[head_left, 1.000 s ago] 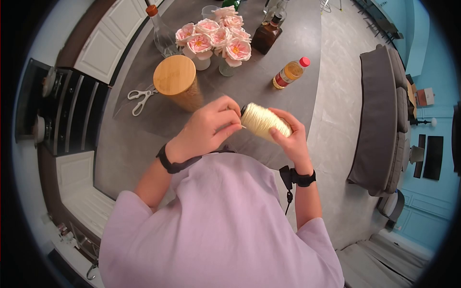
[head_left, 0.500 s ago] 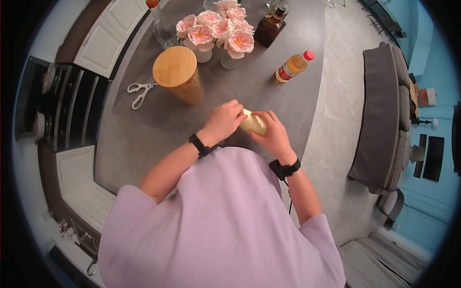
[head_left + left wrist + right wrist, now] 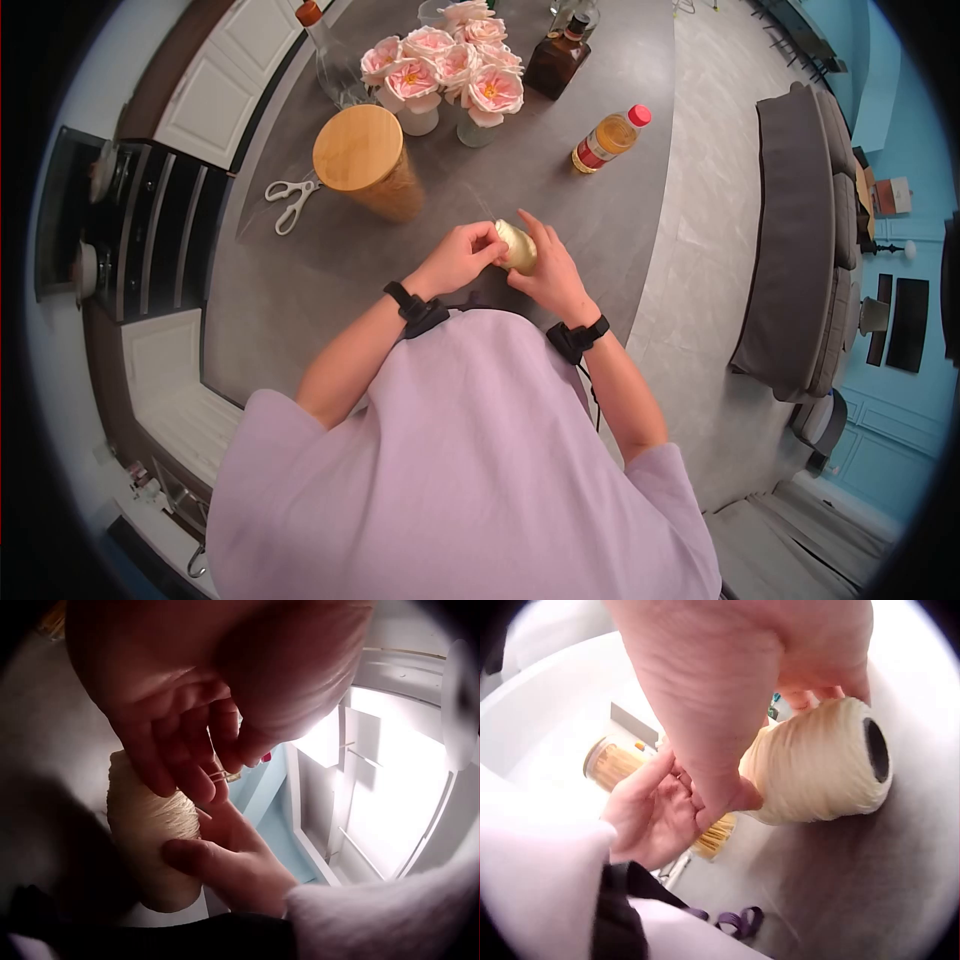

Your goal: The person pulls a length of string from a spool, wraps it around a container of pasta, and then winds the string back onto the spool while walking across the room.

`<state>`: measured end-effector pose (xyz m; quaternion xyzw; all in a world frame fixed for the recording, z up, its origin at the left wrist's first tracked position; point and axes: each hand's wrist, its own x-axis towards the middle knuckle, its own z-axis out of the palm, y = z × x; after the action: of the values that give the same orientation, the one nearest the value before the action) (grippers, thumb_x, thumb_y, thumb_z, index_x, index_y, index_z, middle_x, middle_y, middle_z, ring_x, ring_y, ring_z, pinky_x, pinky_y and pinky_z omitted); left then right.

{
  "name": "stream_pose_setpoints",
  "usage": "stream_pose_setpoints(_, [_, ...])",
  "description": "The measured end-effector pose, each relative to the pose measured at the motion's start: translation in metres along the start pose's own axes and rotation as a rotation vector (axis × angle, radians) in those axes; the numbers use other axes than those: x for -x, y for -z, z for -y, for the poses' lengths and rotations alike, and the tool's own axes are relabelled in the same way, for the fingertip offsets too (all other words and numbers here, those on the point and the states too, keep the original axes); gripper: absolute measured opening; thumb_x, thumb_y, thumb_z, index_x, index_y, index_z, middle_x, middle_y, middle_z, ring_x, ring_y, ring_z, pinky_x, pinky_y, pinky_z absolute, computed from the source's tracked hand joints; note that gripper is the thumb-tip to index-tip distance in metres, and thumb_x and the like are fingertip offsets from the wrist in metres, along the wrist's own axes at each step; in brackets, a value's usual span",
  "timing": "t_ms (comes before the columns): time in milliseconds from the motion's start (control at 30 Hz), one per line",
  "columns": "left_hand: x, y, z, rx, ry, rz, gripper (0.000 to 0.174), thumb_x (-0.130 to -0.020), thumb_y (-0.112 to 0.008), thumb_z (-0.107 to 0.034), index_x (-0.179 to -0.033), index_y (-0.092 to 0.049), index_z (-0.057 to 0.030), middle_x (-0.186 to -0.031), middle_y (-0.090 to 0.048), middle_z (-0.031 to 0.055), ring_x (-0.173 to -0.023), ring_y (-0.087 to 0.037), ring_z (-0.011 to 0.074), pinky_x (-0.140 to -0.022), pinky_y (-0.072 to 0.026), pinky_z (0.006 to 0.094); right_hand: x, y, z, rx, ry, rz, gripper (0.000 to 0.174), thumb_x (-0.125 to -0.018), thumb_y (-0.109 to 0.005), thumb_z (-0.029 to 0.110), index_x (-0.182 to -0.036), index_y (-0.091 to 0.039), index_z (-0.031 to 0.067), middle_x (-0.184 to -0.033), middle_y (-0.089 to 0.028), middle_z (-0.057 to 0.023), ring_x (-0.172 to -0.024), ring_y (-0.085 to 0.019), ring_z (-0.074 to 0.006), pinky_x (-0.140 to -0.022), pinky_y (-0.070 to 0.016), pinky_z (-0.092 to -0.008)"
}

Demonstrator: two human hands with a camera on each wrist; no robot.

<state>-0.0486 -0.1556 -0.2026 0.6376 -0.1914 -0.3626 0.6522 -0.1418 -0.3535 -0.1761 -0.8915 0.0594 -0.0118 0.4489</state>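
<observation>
A spool of cream thread (image 3: 518, 248) is tilted above the grey table near its front edge. My right hand (image 3: 556, 278) grips it, the thumb on its near side in the left wrist view, where the spool (image 3: 150, 832) shows its wound strands. Beside the spool's other end, my left hand (image 3: 455, 262) has its fingertips drawn together; in the left wrist view this hand (image 3: 225, 675) pinches a thin strand (image 3: 218, 777). The right wrist view shows the spool (image 3: 814, 765) with its dark hollow core facing outward, and my left palm (image 3: 660, 817) turned up.
On the table stand a wooden-lidded jar (image 3: 358, 148), pink flowers (image 3: 455, 65) in vases, a dark bottle (image 3: 556, 62), a clear bottle (image 3: 338, 65) and a red-capped bottle (image 3: 610, 140). White-handled scissors (image 3: 290, 205) lie left of the jar. A purple ribbon (image 3: 742, 922) shows below.
Both hands and the spool have come lower and closer to my body. The right hand has shifted left, its index finger now extended away from the spool.
</observation>
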Motion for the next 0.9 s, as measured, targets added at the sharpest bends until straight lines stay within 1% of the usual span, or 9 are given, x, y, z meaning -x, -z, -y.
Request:
stream_pose_setpoints(67, [0.012, -0.002, -0.016, 0.052, 0.006, 0.022, 0.013, -0.108, -0.067, -0.009, -0.099, -0.067, -0.0006, -0.099, -0.075, 0.0047, -0.092, -0.07, 0.0106, -0.086, -0.0572, 0.0273, -0.004, 0.004, 0.005, -0.002, -0.036, 0.1, 0.076, -0.075, -0.081, 0.012, -0.147, -0.058, 0.0135, -0.13, -0.058, -0.0206, -0.12, -0.063, -0.0411, -0.104, -0.0555, -0.0462])
stream_pose_setpoints(200, [0.031, 0.0, -0.052, -0.002, -0.076, -0.023, 0.01, -0.107, -0.068, -0.007, -0.1, -0.069, -0.0002, -0.098, -0.075, 0.0033, -0.092, -0.069, 0.0106, -0.089, -0.0575, 0.0285, -0.003, 0.014, 0.02, -0.028, -0.056, 0.159, 0.078, -0.073, -0.08, 0.012, -0.148, -0.057, 0.0135, -0.132, -0.054, -0.0197, -0.12, -0.061, -0.0413, -0.103, -0.0556, -0.0459])
stream_pose_setpoints(367, [0.047, 0.004, -0.072, -0.031, -0.161, -0.048, 0.009, -0.105, -0.071, -0.009, -0.1, -0.07, -0.0016, -0.099, -0.076, 0.0037, -0.096, -0.069, 0.0126, -0.091, -0.0567, 0.0309, -0.001, 0.015, 0.029, -0.101, 0.085, 0.005, 0.078, -0.073, -0.078, 0.013, -0.148, -0.057, 0.0101, -0.126, -0.058, -0.0164, -0.119, -0.062, -0.0385, -0.103, -0.0546, -0.0454])
stream_pose_setpoints(467, [0.053, 0.0, -0.087, -0.238, -0.344, -0.053, 0.007, -0.102, -0.074, -0.009, -0.098, -0.071, -0.0039, -0.101, -0.076, 0.0046, -0.1, -0.069, 0.0174, -0.093, -0.0554, 0.0344, -0.004, 0.011, 0.028, -0.434, -0.049, -0.002, 0.079, -0.072, -0.079, 0.015, -0.147, -0.057, 0.0088, -0.118, -0.063, -0.0139, -0.12, -0.061, -0.0372, -0.105, -0.0534, -0.0446])
stream_pose_setpoints(500, [0.053, -0.001, -0.089, -0.325, -0.434, -0.059, 0.006, -0.099, -0.076, -0.008, -0.097, -0.071, -0.0047, -0.102, -0.076, 0.0052, -0.101, -0.069, 0.0209, -0.093, -0.0548, 0.0359, -0.004, 0.013, 0.028, -0.433, -0.048, -0.005, 0.079, -0.072, -0.079, 0.015, -0.147, -0.057, 0.0088, -0.118, -0.063, -0.0139, -0.12, -0.061, -0.0372, -0.105, -0.0534, -0.0446])
stream_pose_setpoints(567, [0.054, -0.002, -0.094, -0.41, -0.524, -0.066, 0.007, -0.096, -0.077, -0.007, -0.096, -0.071, -0.0054, -0.103, -0.076, 0.0058, -0.101, -0.068, 0.0243, -0.093, -0.0541, 0.0373, -0.004, 0.017, 0.035, -0.217, 0.111, -0.028, 0.079, -0.07, -0.08, 0.016, -0.146, -0.059, 0.0104, -0.111, -0.066, -0.0131, -0.116, -0.063, -0.0368, -0.102, -0.0541, -0.0455])
stream_pose_setpoints(667, [0.056, -0.002, -0.101, -0.494, -0.509, -0.057, 0.008, -0.092, -0.078, -0.004, -0.094, -0.07, -0.0043, -0.109, -0.074, 0.0071, -0.1, -0.066, 0.0279, -0.09, -0.0534, 0.0395, 0.0, 0.026, 0.054, 0.039, 0.13, 0.061, 0.078, -0.07, -0.081, 0.015, -0.145, -0.061, 0.0128, -0.113, -0.064, -0.0139, -0.109, -0.064, -0.0365, -0.096, -0.0554, -0.0457])
stream_pose_setpoints(733, [0.053, 0.002, -0.108, -0.664, -0.624, -0.089, 0.01, -0.09, -0.078, -0.003, -0.093, -0.069, -0.0036, -0.111, -0.07, 0.0086, -0.099, -0.066, 0.0282, -0.087, -0.0526, 0.0401, 0.002, 0.033, 0.065, 0.085, 0.107, 0.13, 0.077, -0.071, -0.081, 0.016, -0.145, -0.061, 0.014, -0.113, -0.064, -0.0139, -0.105, -0.065, -0.0365, -0.092, -0.056, -0.0455])
stream_pose_setpoints(900, [0.049, 0.018, -0.104, -0.583, -0.538, -0.047, 0.011, -0.089, -0.078, -0.001, -0.093, -0.067, -0.003, -0.106, -0.066, 0.0084, -0.097, -0.064, 0.0276, -0.084, -0.0522, 0.0386, 0.006, 0.042, 0.086, 0.077, 0.139, 0.264, 0.075, -0.071, -0.081, 0.016, -0.143, -0.062, 0.0153, -0.11, -0.061, -0.0129, -0.095, -0.066, -0.0364, -0.083, -0.0566, -0.0446])
